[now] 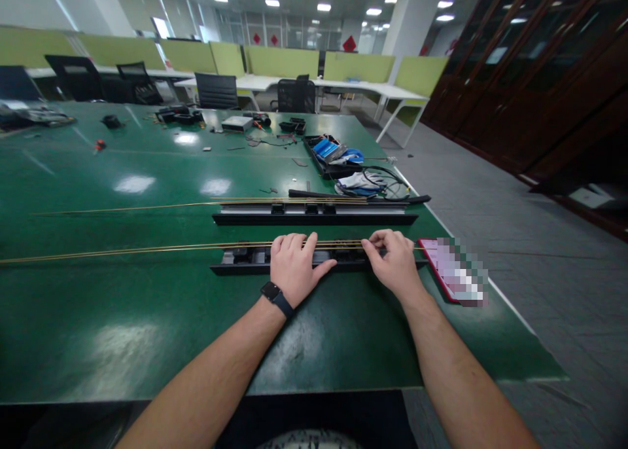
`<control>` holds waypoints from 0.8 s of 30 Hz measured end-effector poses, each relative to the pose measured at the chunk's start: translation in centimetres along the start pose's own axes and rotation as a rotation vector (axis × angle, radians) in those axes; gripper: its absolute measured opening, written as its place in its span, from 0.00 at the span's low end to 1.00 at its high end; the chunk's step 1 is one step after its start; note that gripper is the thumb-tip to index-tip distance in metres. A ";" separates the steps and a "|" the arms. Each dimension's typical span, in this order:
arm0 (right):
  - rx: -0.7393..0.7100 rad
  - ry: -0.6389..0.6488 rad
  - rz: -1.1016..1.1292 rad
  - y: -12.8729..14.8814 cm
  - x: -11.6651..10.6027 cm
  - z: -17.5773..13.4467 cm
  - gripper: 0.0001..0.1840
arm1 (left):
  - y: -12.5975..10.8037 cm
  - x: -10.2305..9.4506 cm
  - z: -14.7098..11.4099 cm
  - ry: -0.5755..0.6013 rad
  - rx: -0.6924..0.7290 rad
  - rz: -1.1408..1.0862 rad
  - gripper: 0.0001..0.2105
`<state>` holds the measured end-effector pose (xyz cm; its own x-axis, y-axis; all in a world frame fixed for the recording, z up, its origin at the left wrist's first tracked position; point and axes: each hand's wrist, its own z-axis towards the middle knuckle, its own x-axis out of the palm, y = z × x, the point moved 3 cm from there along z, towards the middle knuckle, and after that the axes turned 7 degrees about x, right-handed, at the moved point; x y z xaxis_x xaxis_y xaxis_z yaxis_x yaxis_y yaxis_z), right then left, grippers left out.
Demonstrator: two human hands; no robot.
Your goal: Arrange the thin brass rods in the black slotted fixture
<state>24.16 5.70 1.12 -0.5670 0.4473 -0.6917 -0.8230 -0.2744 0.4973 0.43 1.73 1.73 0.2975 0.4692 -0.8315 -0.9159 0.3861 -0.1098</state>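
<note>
A black and silver channel-shaped rail point(255, 256) lies crosswise on the table before me, with thin gold-coloured rods point(167, 249) along its far side, reaching well past its left end. My left hand point(297, 266), with a dark watch at the wrist, lies across the middle of the rail and over the rods, thumb stretched out to the right. Near the rail's right end, my right hand point(392, 259) pinches at a rod between thumb and fingers; the exact contact is partly hidden. Behind it lies a second similar rail point(314, 218) with more gold rods point(196, 204).
A red-edged phone point(439, 272), partly pixelated, lies right of the rail near the edge of the green table point(147, 331). Farther back are a black tray point(318, 161) with blue items, gloves point(360, 184), a black cable point(392, 180) and a small white box point(237, 124).
</note>
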 end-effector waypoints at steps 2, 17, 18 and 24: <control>0.006 -0.001 0.001 0.0 0.0 0.1 0.10 | 0.0 -0.1 0.0 0.001 0.000 -0.002 0.30; -0.012 -0.014 -0.054 -0.2 0.2 0.1 0.10 | 0.1 0.2 -0.1 0.003 0.000 -0.010 0.30; -0.014 -0.018 -0.059 -0.3 0.2 0.1 0.11 | 0.1 0.2 -0.1 0.004 0.001 -0.009 0.31; 0.009 -0.047 -0.054 -0.2 -0.2 0.2 0.12 | 0.1 0.1 -0.1 0.005 -0.001 -0.008 0.30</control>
<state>24.47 5.82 1.29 -0.5194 0.5004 -0.6927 -0.8520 -0.2412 0.4646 0.37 1.74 1.63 0.3032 0.4621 -0.8334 -0.9137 0.3893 -0.1166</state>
